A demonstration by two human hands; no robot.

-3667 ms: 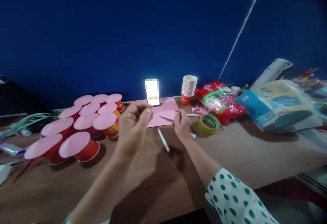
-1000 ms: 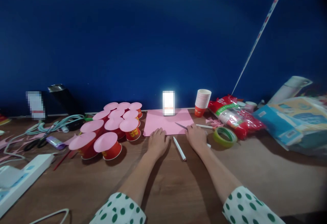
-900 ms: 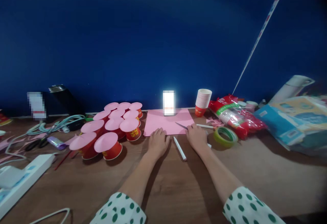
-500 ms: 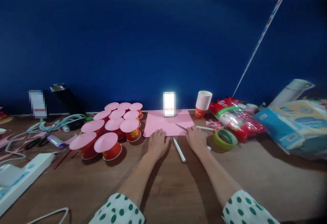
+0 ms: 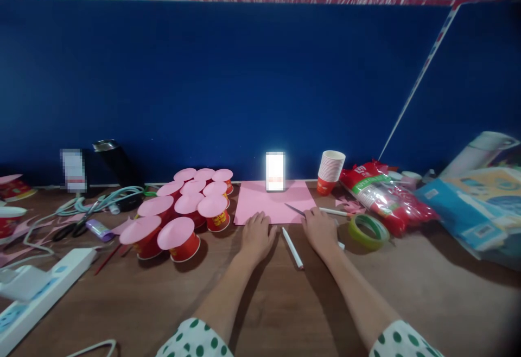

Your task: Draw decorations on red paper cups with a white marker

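Note:
My left hand (image 5: 257,237) lies on the desk with its fingers stretched forward onto the near edge of a pink paper sheet (image 5: 260,205). My right hand (image 5: 321,233) rests palm down at the sheet's near right corner. A dark pointed blade (image 5: 294,209) sticks out to the left from beneath its fingers; what the blade belongs to is covered by that hand. Between the two hands lies a white pen (image 5: 292,248). A phone with a bright screen (image 5: 275,172) stands upright at the sheet's far side.
Left of the sheet, upturned red paper cups (image 5: 179,248) carry pink paper tops. A cup stack (image 5: 330,172), green tape roll (image 5: 369,231), red package (image 5: 378,199) and blue package (image 5: 468,205) are to the right. Scissors (image 5: 75,227), a power strip (image 5: 52,281) and a black bottle (image 5: 118,167) are leftward.
The whole view has shifted, so everything appears slightly lower and farther right. Both hands keep their places against the sheet and the pen.

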